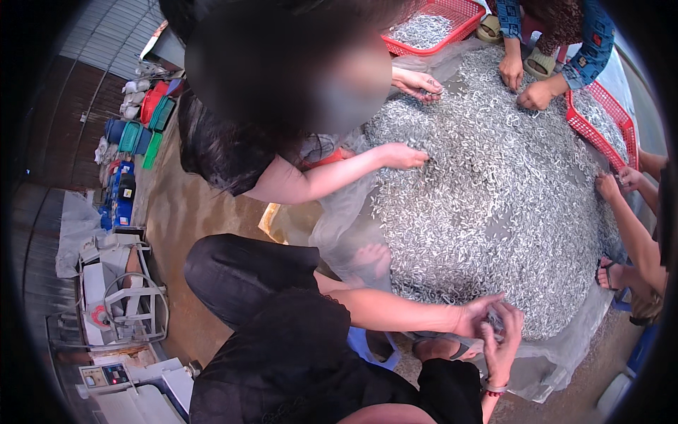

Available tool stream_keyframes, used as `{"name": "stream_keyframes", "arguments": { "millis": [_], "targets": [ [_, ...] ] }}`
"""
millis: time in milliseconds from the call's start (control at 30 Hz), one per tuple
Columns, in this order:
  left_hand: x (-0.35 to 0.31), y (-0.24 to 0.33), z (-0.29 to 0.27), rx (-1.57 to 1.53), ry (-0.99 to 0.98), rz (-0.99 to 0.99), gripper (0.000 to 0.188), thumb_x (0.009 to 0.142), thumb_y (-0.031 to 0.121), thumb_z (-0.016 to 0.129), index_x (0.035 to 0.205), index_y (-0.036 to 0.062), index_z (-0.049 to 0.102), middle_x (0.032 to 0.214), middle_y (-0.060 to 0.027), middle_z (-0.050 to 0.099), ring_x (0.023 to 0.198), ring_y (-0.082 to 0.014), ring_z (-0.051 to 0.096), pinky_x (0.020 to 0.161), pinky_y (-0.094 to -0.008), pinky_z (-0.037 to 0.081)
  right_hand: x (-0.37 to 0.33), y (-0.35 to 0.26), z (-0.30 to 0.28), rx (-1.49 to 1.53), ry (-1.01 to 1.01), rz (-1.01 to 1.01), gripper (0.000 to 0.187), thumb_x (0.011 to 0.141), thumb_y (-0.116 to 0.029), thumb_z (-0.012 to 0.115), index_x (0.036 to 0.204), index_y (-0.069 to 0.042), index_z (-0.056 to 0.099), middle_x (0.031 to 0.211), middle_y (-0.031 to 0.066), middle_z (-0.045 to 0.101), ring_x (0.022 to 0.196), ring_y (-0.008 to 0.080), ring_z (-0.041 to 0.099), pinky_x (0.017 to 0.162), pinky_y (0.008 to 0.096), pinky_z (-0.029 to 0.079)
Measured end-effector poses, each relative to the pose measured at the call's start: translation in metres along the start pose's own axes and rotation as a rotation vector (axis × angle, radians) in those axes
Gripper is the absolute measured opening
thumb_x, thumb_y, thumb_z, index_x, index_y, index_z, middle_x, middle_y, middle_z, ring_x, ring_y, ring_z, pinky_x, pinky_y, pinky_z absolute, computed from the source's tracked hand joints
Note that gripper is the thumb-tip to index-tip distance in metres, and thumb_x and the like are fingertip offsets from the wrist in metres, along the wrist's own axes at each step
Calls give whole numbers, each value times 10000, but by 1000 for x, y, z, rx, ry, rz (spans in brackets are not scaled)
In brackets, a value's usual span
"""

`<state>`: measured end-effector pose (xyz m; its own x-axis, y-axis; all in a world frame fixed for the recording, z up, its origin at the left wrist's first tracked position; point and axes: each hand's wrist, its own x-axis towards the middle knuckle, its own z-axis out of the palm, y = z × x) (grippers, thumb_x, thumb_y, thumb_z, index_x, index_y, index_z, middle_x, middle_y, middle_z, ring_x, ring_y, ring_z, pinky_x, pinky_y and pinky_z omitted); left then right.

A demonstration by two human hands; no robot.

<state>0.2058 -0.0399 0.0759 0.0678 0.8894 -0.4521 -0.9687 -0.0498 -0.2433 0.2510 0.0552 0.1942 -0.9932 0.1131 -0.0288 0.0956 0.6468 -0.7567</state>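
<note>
A broad heap of small silvery fish (487,191) is spread over a clear plastic sheet (565,364) on the ground. At the heap's near edge, my left hand (477,316) is cupped with its fingers curled. My right hand (503,346), with bracelets at the wrist, faces it, thumb and fingers bent round the same spot. A few grey, silvery small fish seem to lie between the two hands; the fingers partly hide them.
Other people's hands pick at the heap: a person at left with both hands (406,155), one in blue patterned sleeves (597,60), one at right (609,187). Red baskets (470,32) of fish stand at the far edge and right. A grey machine (116,297) and stacked tubs (131,138) are at left.
</note>
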Motion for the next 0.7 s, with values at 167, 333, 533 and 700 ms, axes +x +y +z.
{"name": "stream_keyframes", "arguments": {
  "millis": [167, 333, 533, 700],
  "targets": [
    [-4, 30, -6, -197, -128, 184, 333, 865, 337, 544, 1034, 50, 559, 927, -88, 599, 873, -255, 590, 819, -390, 519, -7, -7, -5, -159, 59, -115, 338, 887, -241, 511, 1121, -7, 576, 1235, 141, 521, 1207, 337, 418, 1009, 436, 306],
    [-25, 223, 51, -123, -589, 404, 377, 904, 305, 397, 1097, 6, 523, 1024, -167, 583, 948, -296, 576, 796, -416, 519, -34, 21, -13, 58, 198, 155, 304, 947, -180, 426, 1079, 30, 601, 1172, 160, 562, 1145, 292, 482, 989, 390, 334],
    [-126, 434, 145, 61, -99, 1145, 974, 776, 677, 468, 1437, 134, 1, 1458, -244, -4, 1338, -426, 98, 949, -640, 343, -63, 63, -6, 224, 261, 394, 355, 973, -201, 378, 1128, 58, 564, 1167, 153, 570, 1108, 247, 513, 964, 343, 370],
    [-79, 281, 54, 1275, 453, 753, 241, 859, 228, 577, 1015, 49, 618, 823, -47, 620, 725, -165, 579, 661, -308, 472, -30, 52, -6, 245, 494, 508, 361, 977, -174, 383, 1263, 29, 464, 1096, 147, 584, 987, 186, 561, 860, 302, 443]
  ]
}}
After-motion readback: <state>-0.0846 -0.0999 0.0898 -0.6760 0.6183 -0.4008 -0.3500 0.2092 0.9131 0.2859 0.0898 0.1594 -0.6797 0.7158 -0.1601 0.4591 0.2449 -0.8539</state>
